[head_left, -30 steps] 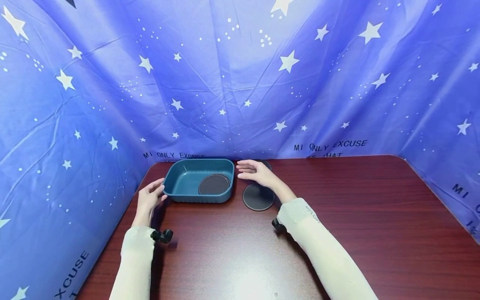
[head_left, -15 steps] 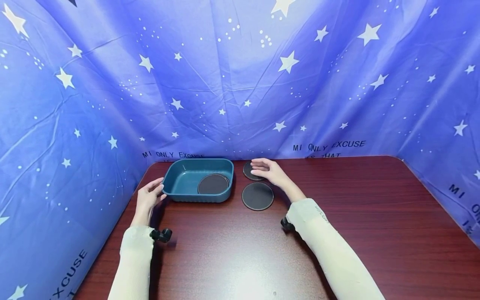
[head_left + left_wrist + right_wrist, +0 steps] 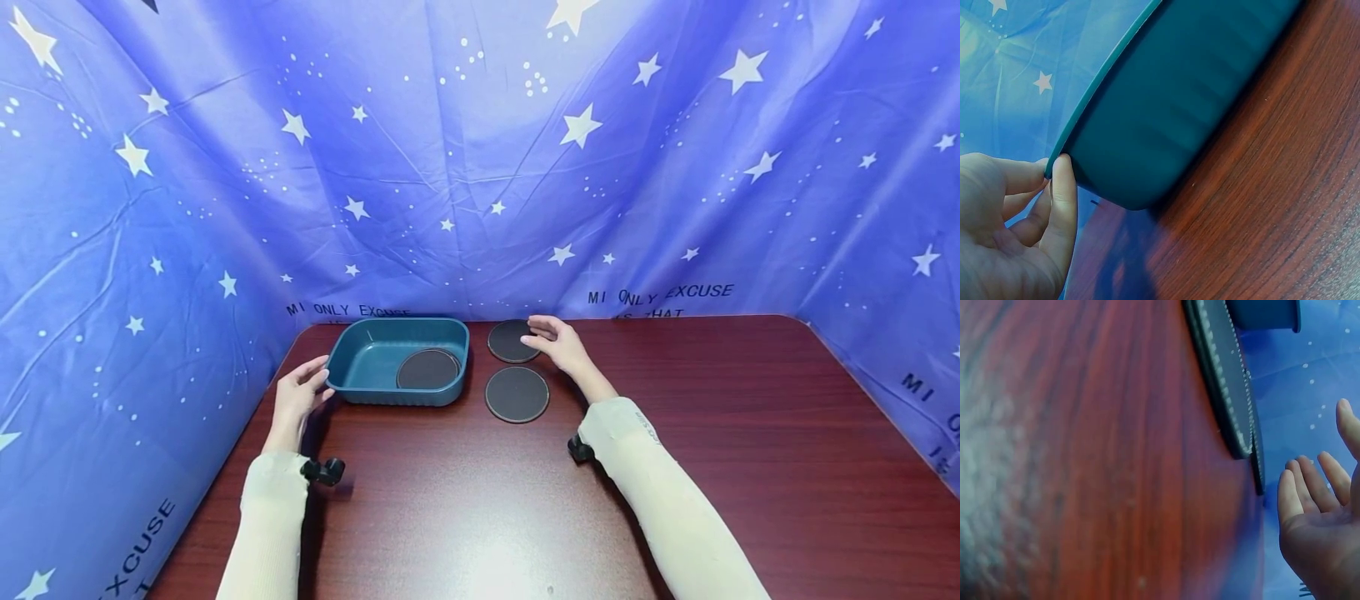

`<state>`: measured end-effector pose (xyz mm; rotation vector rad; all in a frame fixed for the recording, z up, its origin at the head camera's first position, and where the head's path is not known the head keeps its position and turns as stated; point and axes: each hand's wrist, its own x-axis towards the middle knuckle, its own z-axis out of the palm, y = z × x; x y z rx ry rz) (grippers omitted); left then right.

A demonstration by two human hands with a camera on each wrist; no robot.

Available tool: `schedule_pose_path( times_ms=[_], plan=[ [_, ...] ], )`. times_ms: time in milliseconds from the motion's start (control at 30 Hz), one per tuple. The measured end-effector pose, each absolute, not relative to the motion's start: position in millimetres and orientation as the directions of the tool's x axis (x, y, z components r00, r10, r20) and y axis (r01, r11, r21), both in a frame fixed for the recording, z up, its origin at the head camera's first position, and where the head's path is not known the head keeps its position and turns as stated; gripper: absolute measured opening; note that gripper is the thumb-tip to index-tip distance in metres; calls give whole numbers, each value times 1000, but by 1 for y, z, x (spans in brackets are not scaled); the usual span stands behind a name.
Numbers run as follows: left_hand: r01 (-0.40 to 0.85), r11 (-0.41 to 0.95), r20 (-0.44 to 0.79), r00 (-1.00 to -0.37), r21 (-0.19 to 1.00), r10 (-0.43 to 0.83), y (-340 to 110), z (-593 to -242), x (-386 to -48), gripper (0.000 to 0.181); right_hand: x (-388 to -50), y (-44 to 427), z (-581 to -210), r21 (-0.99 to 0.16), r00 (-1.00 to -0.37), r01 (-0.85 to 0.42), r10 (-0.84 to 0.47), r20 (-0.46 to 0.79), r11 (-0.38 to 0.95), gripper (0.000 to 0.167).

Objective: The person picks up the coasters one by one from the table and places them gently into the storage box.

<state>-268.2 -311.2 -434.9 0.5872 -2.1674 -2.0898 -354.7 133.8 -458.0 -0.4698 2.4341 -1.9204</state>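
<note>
A teal rectangular plastic basin point(image 3: 397, 397) with rounded corners stands at the table's far left, one dark round coaster point(image 3: 427, 369) lying inside it. My left hand point(image 3: 298, 396) pinches the basin's rim at its left end; the left wrist view shows thumb and fingers on either side of the rim point(image 3: 1099, 81). To the right of the basin lie two black round coasters with pale edge stitching, a far coaster point(image 3: 510, 342) and a near coaster point(image 3: 517, 395). By the far coaster's right edge is my right hand point(image 3: 562, 346), fingers loosely extended and holding nothing.
The dark red wood-grain table point(image 3: 720, 433) reaches back to a blue star-printed curtain point(image 3: 450, 167), which also hangs along both sides. A black wrist camera point(image 3: 324, 472) sits at the left cuff, another wrist camera point(image 3: 579, 448) at the right cuff.
My right hand has moved rightward from beside the basin, across the far coaster to its right edge, uncovering most of it. The left hand and the basin have stayed put.
</note>
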Motion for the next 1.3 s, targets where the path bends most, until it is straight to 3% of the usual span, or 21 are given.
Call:
schedule_pose_path(
  times_ms=[267,500,700,1000,1300],
  plan=[
    [-204,5,-192,-927,979,-321,-310,-434,-270,49,-367,137,-473,-947,-978,-156,-176,109,281,66],
    [-182,11,-170,-939,983,-300,-309,-436,-268,51,-372,138,-477,-936,-977,-120,-209,51,332,77],
    [-182,15,-168,-933,983,-318,-311,-437,-265,48,-370,138,-473,-890,-959,-147,-281,22,431,87],
    [-182,4,-171,-931,983,-322,-312,-442,-265,49,-370,132,-466,-734,-954,-210,-299,9,647,93],
    [-184,9,-171,-933,983,-316,-313,-438,-268,49,-375,129,-470,-674,-941,-291,-329,75,679,90]
  ],
)
